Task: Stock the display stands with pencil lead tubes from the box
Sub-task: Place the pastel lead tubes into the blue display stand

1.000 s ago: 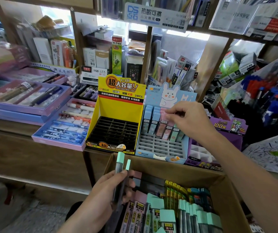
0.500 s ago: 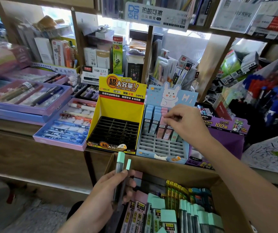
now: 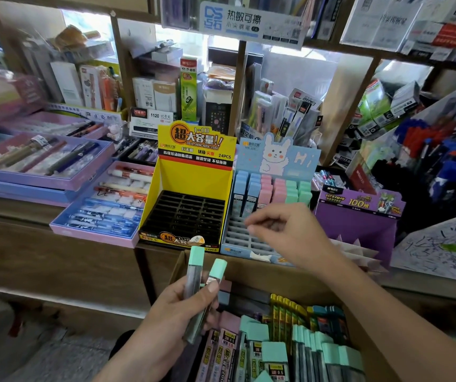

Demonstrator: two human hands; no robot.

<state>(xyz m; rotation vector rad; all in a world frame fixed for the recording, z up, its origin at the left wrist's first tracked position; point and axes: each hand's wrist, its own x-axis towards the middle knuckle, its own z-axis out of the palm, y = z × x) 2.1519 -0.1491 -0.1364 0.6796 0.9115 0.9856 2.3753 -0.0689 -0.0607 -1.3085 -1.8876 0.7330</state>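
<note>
In the head view, two mint-capped lead tubes [image 3: 193,274] are held upright in the left hand [image 3: 171,318], the fingers curled around their dark bodies and the thumb pressed across the front; the caps stand clear above the knuckles. This hand is raised just over the near left corner of the cardboard box [image 3: 386,351], in which many more tubes, mint, pink and yellow, are packed upright.

The right hand [image 3: 293,235] is stretched forward from the lower right, palm down, with thumb and forefinger pinched narrowly together; whether anything is gripped between them cannot be told. It is poised over the empty near slots of the blue rabbit stand [image 3: 276,158], whose far rows are filled with blue, pink and green tubes.

An empty yellow stand [image 3: 193,177] is set on the counter [image 3: 14,210] just left of the blue one, and a purple stand [image 3: 359,216] to its right.
</note>
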